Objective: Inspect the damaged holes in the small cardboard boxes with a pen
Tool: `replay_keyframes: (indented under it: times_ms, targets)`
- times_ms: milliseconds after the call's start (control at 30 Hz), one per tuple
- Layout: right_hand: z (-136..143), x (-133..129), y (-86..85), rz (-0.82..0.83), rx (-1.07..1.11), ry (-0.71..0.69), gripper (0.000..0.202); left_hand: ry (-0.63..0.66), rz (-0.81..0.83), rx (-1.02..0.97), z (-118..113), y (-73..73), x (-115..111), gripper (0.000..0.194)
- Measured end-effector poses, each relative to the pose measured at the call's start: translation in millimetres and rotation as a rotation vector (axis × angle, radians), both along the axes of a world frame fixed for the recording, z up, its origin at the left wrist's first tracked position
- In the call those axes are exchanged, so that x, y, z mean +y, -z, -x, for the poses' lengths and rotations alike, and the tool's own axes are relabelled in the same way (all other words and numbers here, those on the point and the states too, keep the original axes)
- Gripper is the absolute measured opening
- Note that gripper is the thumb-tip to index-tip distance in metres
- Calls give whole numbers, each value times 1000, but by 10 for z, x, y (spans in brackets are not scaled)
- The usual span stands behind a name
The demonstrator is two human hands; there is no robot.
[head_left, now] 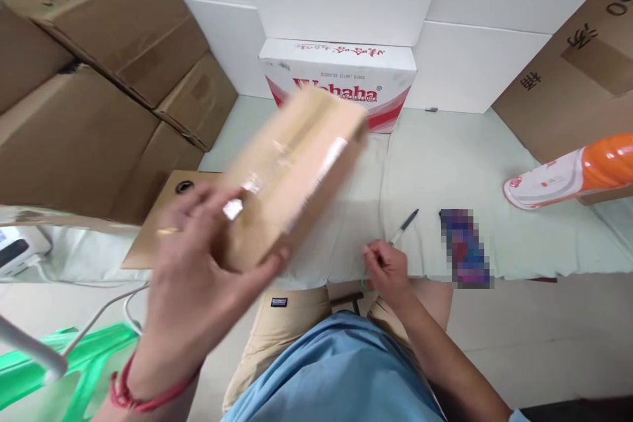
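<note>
Left hand (190, 264) gripping near end of box (301, 165), thumb and fingers on opposite sides. Box tilted, raised above worktop (445, 151), extending from hand toward back edge. Right hand (388, 270) at front edge, fingers curled; pen (406, 224) just beyond. Cannot tell whether that hand grips it.

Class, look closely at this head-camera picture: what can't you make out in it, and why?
All in the head view:
Small cardboard box in the left hand: surface details smeared by motion blur; underside turned away.
White carton: part of its red lettering hidden behind the held box.
Pen: near end hidden at the right hand; grip unclear.
Phone: screen masked by pixelation.
Orange-and-white bottle: cut off by the right edge.
</note>
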State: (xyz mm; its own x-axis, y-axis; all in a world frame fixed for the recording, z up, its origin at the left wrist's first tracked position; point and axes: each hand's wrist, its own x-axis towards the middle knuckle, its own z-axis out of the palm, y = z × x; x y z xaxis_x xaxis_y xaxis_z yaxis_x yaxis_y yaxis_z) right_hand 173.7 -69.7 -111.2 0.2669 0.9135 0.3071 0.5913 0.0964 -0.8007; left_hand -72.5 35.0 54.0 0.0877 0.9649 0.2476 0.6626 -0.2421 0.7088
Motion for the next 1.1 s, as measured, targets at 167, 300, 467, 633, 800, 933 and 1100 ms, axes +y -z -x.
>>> replay_keyframes:
  times_ms: [167, 300, 467, 633, 800, 933, 1100]
  targets:
    - [-365, -270, -252, -18, 308, 337, 42, 241, 748, -402, -49, 186, -250, 84]
    - [-610, -439, -396, -18, 349, 287, 59, 397, 855, -467, -133, 262, -186, 77]
    - [-870, -531, -535, -88, 416, 239, 65, 625, 952, -448, -240, 300, -103, 68]
    - [-1019, -534, -569, 111, 433, 191, 44, 690, 1065, -617, -157, 426, -118, 86]
    - [-974, -488, -431, 174, 473, 254, 36, 534, 971, -939, -80, 448, -248, 70]
    - [-913, -417, -403, 133, 521, 257, 36, 506, 916, -1041, -135, 415, -297, 59]
    - [-863, -467, -498, 24, 486, 334, 40, 260, 770, -1093, -213, 499, -196, 58]
